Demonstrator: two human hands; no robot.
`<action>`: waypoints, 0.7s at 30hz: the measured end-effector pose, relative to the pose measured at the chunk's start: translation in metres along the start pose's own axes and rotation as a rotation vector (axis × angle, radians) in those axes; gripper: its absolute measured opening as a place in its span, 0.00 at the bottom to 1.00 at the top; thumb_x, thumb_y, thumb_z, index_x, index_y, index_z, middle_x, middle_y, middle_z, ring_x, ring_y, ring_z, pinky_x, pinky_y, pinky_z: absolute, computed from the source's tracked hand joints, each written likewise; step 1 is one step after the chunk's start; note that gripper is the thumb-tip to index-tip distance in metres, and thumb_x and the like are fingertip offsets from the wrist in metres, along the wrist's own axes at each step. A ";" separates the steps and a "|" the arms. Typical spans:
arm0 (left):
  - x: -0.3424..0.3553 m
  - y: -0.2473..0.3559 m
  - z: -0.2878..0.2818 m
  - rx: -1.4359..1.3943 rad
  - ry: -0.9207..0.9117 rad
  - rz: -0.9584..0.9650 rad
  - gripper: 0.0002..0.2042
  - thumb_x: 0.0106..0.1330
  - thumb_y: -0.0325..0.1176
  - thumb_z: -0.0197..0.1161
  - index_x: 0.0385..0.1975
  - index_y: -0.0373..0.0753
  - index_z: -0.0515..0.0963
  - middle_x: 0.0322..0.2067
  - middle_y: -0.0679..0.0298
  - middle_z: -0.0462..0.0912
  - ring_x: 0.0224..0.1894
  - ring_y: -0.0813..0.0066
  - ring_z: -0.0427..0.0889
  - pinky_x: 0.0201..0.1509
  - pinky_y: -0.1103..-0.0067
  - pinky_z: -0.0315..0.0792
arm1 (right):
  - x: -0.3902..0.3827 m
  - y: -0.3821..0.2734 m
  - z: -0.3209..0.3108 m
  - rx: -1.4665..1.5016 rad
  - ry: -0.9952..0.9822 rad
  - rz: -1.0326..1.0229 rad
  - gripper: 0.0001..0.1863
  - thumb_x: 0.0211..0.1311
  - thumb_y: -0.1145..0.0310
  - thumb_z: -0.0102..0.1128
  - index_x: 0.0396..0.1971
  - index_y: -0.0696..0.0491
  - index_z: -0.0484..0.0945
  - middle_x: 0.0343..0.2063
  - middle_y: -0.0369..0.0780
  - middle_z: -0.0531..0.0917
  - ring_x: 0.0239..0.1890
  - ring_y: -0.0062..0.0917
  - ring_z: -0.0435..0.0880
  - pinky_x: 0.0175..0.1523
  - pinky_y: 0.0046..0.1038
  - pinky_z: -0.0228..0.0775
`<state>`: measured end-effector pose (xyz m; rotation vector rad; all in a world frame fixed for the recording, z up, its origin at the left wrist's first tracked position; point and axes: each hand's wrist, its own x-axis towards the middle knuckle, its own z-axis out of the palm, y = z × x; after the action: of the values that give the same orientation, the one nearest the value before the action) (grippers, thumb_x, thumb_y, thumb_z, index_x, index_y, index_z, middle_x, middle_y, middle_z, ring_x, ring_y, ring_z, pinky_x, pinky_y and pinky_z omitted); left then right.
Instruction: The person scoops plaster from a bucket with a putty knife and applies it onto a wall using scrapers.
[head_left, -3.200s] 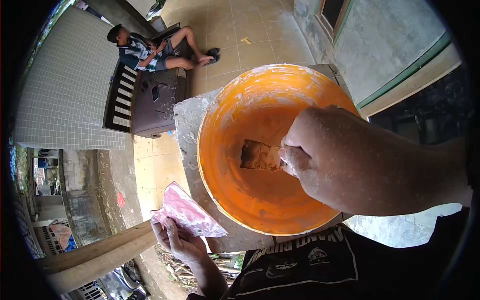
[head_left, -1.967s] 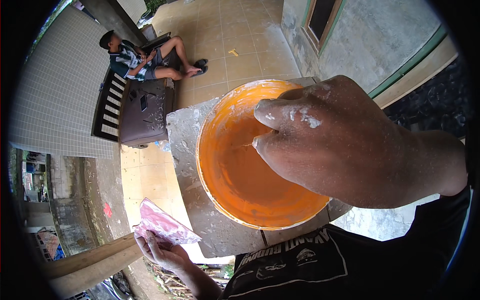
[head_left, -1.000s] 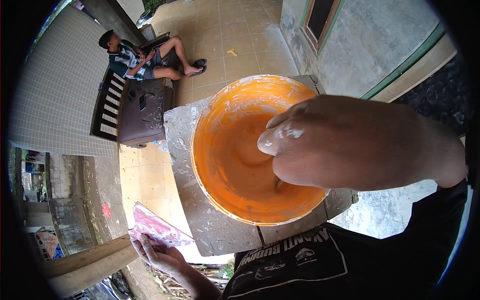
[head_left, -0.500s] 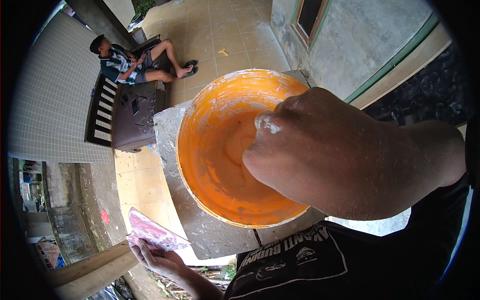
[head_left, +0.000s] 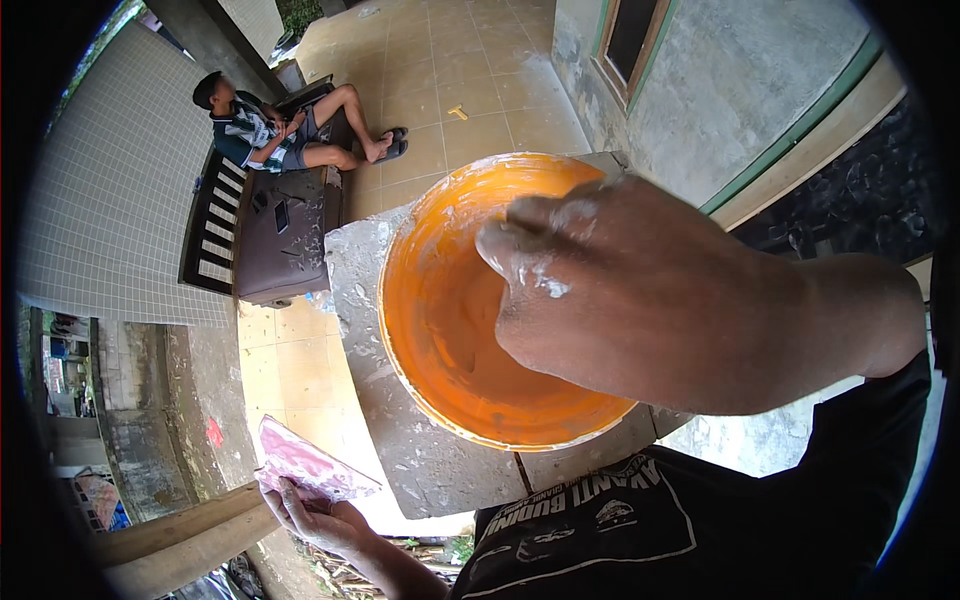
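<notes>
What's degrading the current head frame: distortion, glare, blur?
Head view: the pale grid-patterned wall panel curves toward the left rim, with black vignetting in the corners; head view: the pale tan tiled floor strip washes out nearly white beside the grey, white-spattered slab; head view: the bare, white-smeared right hand looks slightly soft, possibly motion blur.

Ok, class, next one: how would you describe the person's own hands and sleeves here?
Both hands are bare, without gloves. Whitish smears mark the fingers and knuckles of the right hand; fainter whitish traces show on the left hand. The right sleeve is plain black.
</notes>
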<state>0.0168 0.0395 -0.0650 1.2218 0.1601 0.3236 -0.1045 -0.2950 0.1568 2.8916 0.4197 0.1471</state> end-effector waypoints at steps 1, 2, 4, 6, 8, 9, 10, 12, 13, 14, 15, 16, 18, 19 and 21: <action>0.000 0.000 0.000 -0.001 0.001 -0.010 0.24 0.59 0.29 0.56 0.57 0.33 0.66 0.56 0.56 0.67 0.57 0.67 0.68 0.61 0.72 0.65 | -0.003 -0.001 0.006 0.099 -0.068 -0.007 0.06 0.42 0.72 0.59 0.13 0.53 0.72 0.24 0.41 0.74 0.32 0.24 0.79 0.35 0.24 0.74; 0.000 0.000 0.000 -0.003 0.001 -0.021 0.24 0.59 0.29 0.56 0.58 0.33 0.65 0.56 0.55 0.67 0.57 0.67 0.68 0.61 0.72 0.66 | -0.006 -0.002 0.010 0.198 -0.137 -0.013 0.07 0.43 0.71 0.59 0.13 0.52 0.71 0.22 0.39 0.73 0.30 0.23 0.79 0.34 0.24 0.74; 0.004 -0.002 -0.006 -0.020 -0.009 -0.010 0.24 0.60 0.29 0.56 0.58 0.33 0.65 0.56 0.55 0.67 0.57 0.66 0.68 0.61 0.71 0.66 | 0.000 0.002 -0.013 0.205 -0.318 -0.041 0.06 0.44 0.72 0.58 0.14 0.53 0.72 0.21 0.39 0.73 0.30 0.23 0.79 0.33 0.24 0.74; 0.013 -0.007 -0.023 -0.039 -0.017 0.001 0.24 0.60 0.29 0.55 0.58 0.32 0.65 0.56 0.55 0.67 0.57 0.66 0.68 0.61 0.70 0.66 | 0.002 0.003 -0.015 0.208 -0.500 -0.070 0.05 0.45 0.72 0.58 0.15 0.54 0.72 0.19 0.38 0.73 0.29 0.23 0.79 0.33 0.25 0.73; 0.025 -0.019 -0.044 0.029 -0.139 0.085 0.17 0.62 0.34 0.55 0.47 0.30 0.74 0.60 0.54 0.62 0.61 0.64 0.64 0.63 0.67 0.65 | -0.007 0.003 0.008 0.551 -0.423 -0.003 0.05 0.48 0.72 0.57 0.19 0.57 0.73 0.21 0.41 0.76 0.29 0.26 0.80 0.35 0.28 0.74; 0.024 -0.021 -0.040 0.022 -0.143 0.083 0.17 0.62 0.34 0.55 0.47 0.30 0.74 0.60 0.54 0.62 0.61 0.64 0.64 0.63 0.67 0.65 | -0.002 0.003 0.006 0.544 -0.423 0.003 0.05 0.48 0.72 0.57 0.19 0.57 0.73 0.21 0.41 0.76 0.29 0.26 0.80 0.35 0.28 0.74; 0.023 -0.022 -0.036 0.011 -0.106 0.063 0.20 0.61 0.32 0.55 0.53 0.31 0.69 0.58 0.54 0.65 0.59 0.64 0.66 0.62 0.68 0.65 | 0.004 0.003 0.006 0.579 -0.385 0.033 0.06 0.51 0.73 0.56 0.19 0.58 0.73 0.22 0.43 0.77 0.30 0.28 0.80 0.37 0.29 0.74; 0.018 -0.019 -0.026 -0.001 -0.073 0.037 0.25 0.60 0.30 0.55 0.59 0.33 0.63 0.56 0.55 0.68 0.57 0.65 0.68 0.61 0.70 0.66 | 0.009 0.000 0.007 0.612 -0.349 0.070 0.06 0.53 0.73 0.54 0.20 0.59 0.73 0.24 0.45 0.78 0.31 0.31 0.81 0.39 0.31 0.74; 0.015 -0.016 -0.020 -0.009 -0.073 0.021 0.21 0.61 0.32 0.55 0.54 0.32 0.68 0.57 0.54 0.65 0.58 0.65 0.67 0.62 0.69 0.65 | 0.009 -0.004 0.011 0.460 -0.293 0.102 0.07 0.54 0.73 0.54 0.20 0.60 0.73 0.25 0.46 0.78 0.34 0.32 0.81 0.41 0.31 0.74; 0.013 -0.014 -0.015 -0.017 -0.074 0.004 0.17 0.63 0.34 0.55 0.48 0.30 0.73 0.59 0.54 0.62 0.60 0.64 0.66 0.62 0.68 0.65 | 0.009 -0.007 0.015 0.309 -0.238 0.132 0.07 0.55 0.73 0.53 0.21 0.61 0.73 0.27 0.47 0.78 0.37 0.34 0.81 0.43 0.32 0.74; 0.013 -0.011 -0.014 -0.014 -0.077 0.001 0.17 0.63 0.34 0.55 0.48 0.30 0.73 0.59 0.54 0.62 0.60 0.64 0.66 0.62 0.68 0.65 | 0.007 -0.006 0.018 0.312 -0.240 0.135 0.07 0.55 0.73 0.53 0.21 0.61 0.73 0.27 0.47 0.78 0.37 0.34 0.81 0.43 0.32 0.74; 0.014 -0.009 -0.014 -0.022 -0.070 -0.022 0.18 0.63 0.34 0.54 0.48 0.30 0.73 0.59 0.53 0.62 0.60 0.65 0.66 0.62 0.68 0.65 | 0.004 -0.002 0.021 0.303 -0.131 0.166 0.07 0.54 0.73 0.54 0.21 0.60 0.73 0.28 0.47 0.78 0.39 0.35 0.80 0.44 0.33 0.74; 0.015 -0.005 -0.013 -0.028 -0.058 -0.044 0.18 0.63 0.34 0.54 0.49 0.30 0.72 0.59 0.53 0.63 0.60 0.65 0.66 0.62 0.68 0.65 | -0.003 0.002 0.029 0.232 -0.043 0.167 0.06 0.50 0.73 0.56 0.21 0.60 0.73 0.32 0.47 0.78 0.44 0.34 0.78 0.48 0.36 0.72; 0.015 -0.004 -0.013 0.001 -0.038 -0.035 0.18 0.63 0.34 0.54 0.49 0.29 0.72 0.58 0.53 0.63 0.59 0.65 0.66 0.62 0.69 0.65 | -0.009 0.002 0.030 0.235 -0.044 0.162 0.06 0.50 0.73 0.56 0.21 0.60 0.73 0.32 0.47 0.78 0.44 0.34 0.78 0.48 0.36 0.72; 0.017 -0.006 -0.018 0.032 -0.020 -0.028 0.19 0.63 0.34 0.54 0.50 0.29 0.71 0.58 0.52 0.63 0.59 0.65 0.66 0.62 0.69 0.65 | -0.016 0.000 0.022 0.246 -0.172 0.233 0.05 0.48 0.74 0.56 0.19 0.59 0.72 0.30 0.46 0.78 0.40 0.33 0.80 0.46 0.34 0.74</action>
<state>0.0287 0.0595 -0.0755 1.2532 0.1657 0.2860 -0.1172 -0.3039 0.1341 3.1545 0.0734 -0.1261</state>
